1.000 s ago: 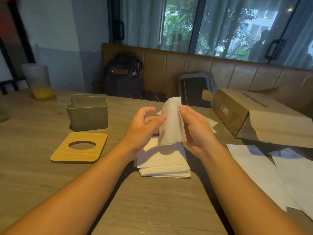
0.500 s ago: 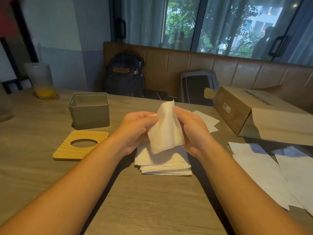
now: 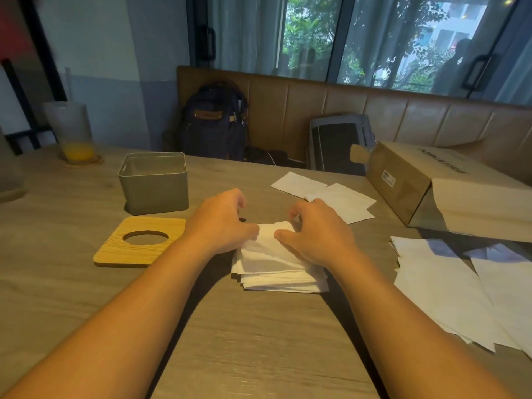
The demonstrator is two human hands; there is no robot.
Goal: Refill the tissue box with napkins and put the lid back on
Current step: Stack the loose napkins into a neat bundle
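1. Our left hand (image 3: 221,223) and right hand (image 3: 313,234) are close together, fingers curled, both pinching the top napkin (image 3: 270,230) down onto the stack (image 3: 276,275) at mid desk (image 3: 259,341).
2. Box (image 3: 154,182) stands open, up left of our hands.
3. Lid (image 3: 141,244) lies flat just in front of the box.
4. Loose sheets (image 3: 331,197) lie behind the right hand, with a bag (image 3: 431,191) on its side further right.

Ctr of frame: L grip (image 3: 221,223) & R grip (image 3: 316,234), fingers curled, both pinch the top napkin (image 3: 269,234) on the napkin stack (image 3: 276,273) on the tabletop (image 3: 259,341). Left of them stands the open tissue box (image 3: 154,182), w/ the wooden lid (image 3: 115,249) flat just below it in frame. Paper bag (image 3: 431,182) lies on its side at right, loose napkins (image 3: 440,283) below it.
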